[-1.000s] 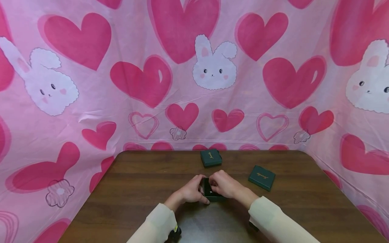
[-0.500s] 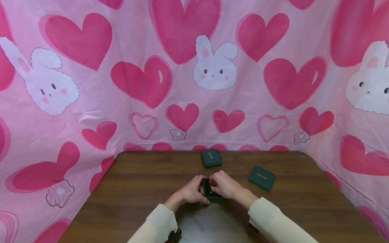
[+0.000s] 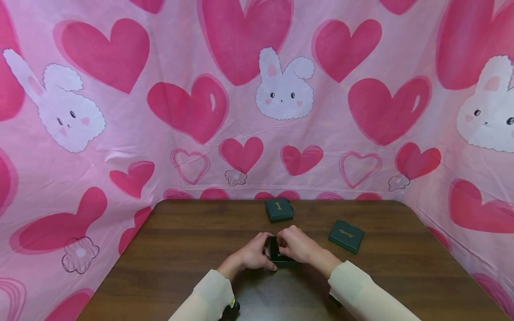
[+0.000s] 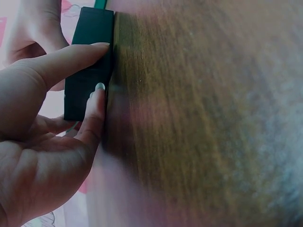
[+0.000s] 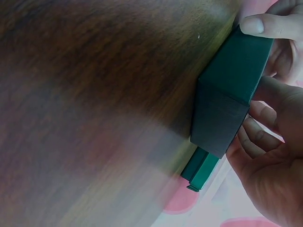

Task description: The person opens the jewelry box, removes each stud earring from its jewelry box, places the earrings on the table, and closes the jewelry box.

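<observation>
A small dark green box (image 3: pixel 284 264) with a black inside stands in front of the person. Its top is uncovered, and a tiny pale, shiny piece (image 3: pixel 279 255) shows against the black. The left hand (image 3: pixel 254 253) grips the box's left side, its thumb along the near wall (image 4: pixel 92 28) and the other fingers round the end. Bent fingers of the right hand (image 3: pixel 297 244) reach into the box's top from the right, level with the rim in the right wrist view. Those fingertips are hidden, and I cannot tell what they hold.
Behind the hands lies a green box (image 3: pixel 279 210) with gold script, near the table's far edge. A flat green piece (image 3: pixel 346 236) with similar script lies to the right. Pink heart-and-rabbit cloth (image 3: pixel 241 111) surrounds the brown wooden table (image 3: pixel 180 240).
Both hands stay at the box in nearly the same pose. The tiny pale piece shows less than a second ago, a little different in shape.
</observation>
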Demonstrator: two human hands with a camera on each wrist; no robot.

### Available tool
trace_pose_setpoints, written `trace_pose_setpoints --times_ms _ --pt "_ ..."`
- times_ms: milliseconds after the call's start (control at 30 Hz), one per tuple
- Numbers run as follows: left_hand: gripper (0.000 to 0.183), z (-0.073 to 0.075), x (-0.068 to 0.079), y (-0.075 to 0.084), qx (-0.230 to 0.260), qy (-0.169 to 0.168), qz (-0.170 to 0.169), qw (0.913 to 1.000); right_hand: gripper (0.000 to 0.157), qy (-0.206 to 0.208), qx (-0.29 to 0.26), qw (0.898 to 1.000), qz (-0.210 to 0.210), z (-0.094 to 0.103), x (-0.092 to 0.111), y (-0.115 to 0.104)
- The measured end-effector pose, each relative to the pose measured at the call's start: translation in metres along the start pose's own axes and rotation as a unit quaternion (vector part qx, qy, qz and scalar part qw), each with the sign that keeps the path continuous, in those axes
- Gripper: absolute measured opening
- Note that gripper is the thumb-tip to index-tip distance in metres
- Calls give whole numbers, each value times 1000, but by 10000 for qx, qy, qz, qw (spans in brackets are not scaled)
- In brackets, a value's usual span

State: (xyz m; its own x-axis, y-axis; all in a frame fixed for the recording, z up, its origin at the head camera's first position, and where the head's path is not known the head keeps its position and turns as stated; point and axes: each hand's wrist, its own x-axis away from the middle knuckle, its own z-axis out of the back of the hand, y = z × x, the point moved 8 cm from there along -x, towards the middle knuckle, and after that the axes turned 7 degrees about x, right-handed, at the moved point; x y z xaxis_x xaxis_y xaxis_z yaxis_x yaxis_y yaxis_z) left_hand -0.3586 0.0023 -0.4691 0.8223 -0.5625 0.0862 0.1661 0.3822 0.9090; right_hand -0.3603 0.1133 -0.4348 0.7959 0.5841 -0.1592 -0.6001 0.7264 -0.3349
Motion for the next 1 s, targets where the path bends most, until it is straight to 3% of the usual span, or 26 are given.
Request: trace_pose_setpoints --times_ms 1000 --pt "74 1 -1 -2 11 9 -24 10000 5 52 133 9997 202 1 0 -5"
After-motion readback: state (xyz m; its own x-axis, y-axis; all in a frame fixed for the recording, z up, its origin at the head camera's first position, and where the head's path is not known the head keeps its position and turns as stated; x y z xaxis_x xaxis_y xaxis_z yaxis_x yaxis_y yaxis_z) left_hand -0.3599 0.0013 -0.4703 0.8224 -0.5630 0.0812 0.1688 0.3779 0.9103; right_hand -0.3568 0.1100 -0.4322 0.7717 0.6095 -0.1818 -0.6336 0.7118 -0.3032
